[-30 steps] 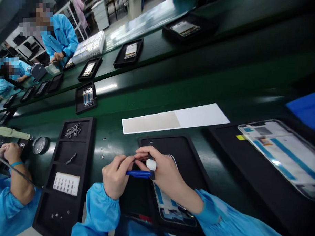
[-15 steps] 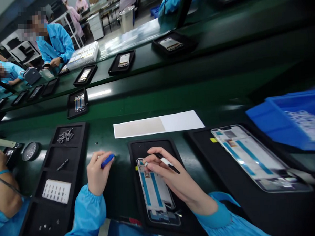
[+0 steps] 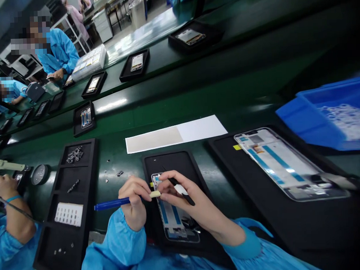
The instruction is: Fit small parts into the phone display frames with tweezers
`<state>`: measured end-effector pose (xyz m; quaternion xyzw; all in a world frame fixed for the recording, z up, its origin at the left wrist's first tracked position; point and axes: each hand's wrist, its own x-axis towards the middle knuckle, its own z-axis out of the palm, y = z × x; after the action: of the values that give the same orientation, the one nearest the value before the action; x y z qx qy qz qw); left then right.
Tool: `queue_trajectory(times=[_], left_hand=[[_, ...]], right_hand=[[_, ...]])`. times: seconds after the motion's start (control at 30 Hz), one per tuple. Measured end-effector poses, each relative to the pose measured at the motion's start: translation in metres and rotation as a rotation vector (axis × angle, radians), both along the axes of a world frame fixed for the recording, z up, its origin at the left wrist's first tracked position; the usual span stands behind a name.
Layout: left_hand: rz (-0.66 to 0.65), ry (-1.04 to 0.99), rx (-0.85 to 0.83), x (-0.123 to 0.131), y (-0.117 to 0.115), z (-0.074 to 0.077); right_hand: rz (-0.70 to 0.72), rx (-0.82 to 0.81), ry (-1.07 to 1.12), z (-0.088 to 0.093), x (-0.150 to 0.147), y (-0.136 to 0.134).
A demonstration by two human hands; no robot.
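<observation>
My left hand [image 3: 133, 201] is closed on a blue pen-like tool [image 3: 111, 204], which points left. A small pale yellow piece [image 3: 155, 194] lies at its fingertips and meets the fingers of my right hand [image 3: 182, 194]; I cannot tell which hand grips it. My right hand is closed around a slim black and white tool [image 3: 182, 190], its kind unclear. Both hands are above a phone frame [image 3: 174, 220] with blue strips, lying in a black tray [image 3: 183, 160]. The hands cover the frame's upper part.
A compartment tray [image 3: 92, 165] of small parts stands left, with loose bits [image 3: 119, 173] beside it. A paper strip [image 3: 200, 128] lies ahead. At right are a larger phone frame [image 3: 275, 159] and a blue bin [image 3: 309, 118]. A co-worker's arm [image 3: 20, 211] is at far left.
My left hand has moved right to meet my right hand, and the blue tool now points left. The pale yellow piece shows between the fingertips. The whole view has shifted slightly.
</observation>
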<state>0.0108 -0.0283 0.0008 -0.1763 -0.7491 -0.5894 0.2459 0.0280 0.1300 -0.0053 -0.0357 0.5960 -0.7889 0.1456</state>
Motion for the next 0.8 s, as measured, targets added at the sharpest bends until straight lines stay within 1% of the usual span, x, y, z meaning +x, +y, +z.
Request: queue_trajectory(times=[0.07,0.13,0.27,0.3,0.37,0.47,0.57,0.7,0.8], left_hand=[[-0.043,-0.033,0.016,0.001,-0.002,0.002],[-0.07,-0.158,0.103,0.0,-0.003,0.007],[-0.142,-0.509,0.387,-0.003,-0.005,0.015],[-0.156,-0.56,0.427,-0.003,-0.005,0.016],[-0.154,-0.613,0.444,-0.002,-0.005,0.015],[-0.1,-0.614,0.385,0.0,-0.004,0.01],[-0.055,-0.54,0.296,0.004,-0.003,0.005],[0.016,-0.359,0.101,0.007,-0.003,0.002],[0.041,-0.195,-0.018,0.008,0.0,0.003]], right_hand=[[-0.008,-0.023,-0.004,-0.002,0.001,0.001],[-0.04,-0.053,-0.026,-0.004,0.001,0.001],[-0.209,-0.094,-0.04,-0.006,0.0,0.001],[-0.255,-0.086,-0.024,-0.005,0.0,0.0],[-0.319,-0.049,0.021,-0.002,-0.002,-0.001],[-0.363,0.006,0.111,0.001,-0.003,-0.004],[-0.415,0.058,0.19,0.0,-0.005,-0.006],[-0.48,0.124,0.253,-0.004,-0.006,-0.009],[-0.518,0.157,0.3,-0.005,-0.007,-0.01]])
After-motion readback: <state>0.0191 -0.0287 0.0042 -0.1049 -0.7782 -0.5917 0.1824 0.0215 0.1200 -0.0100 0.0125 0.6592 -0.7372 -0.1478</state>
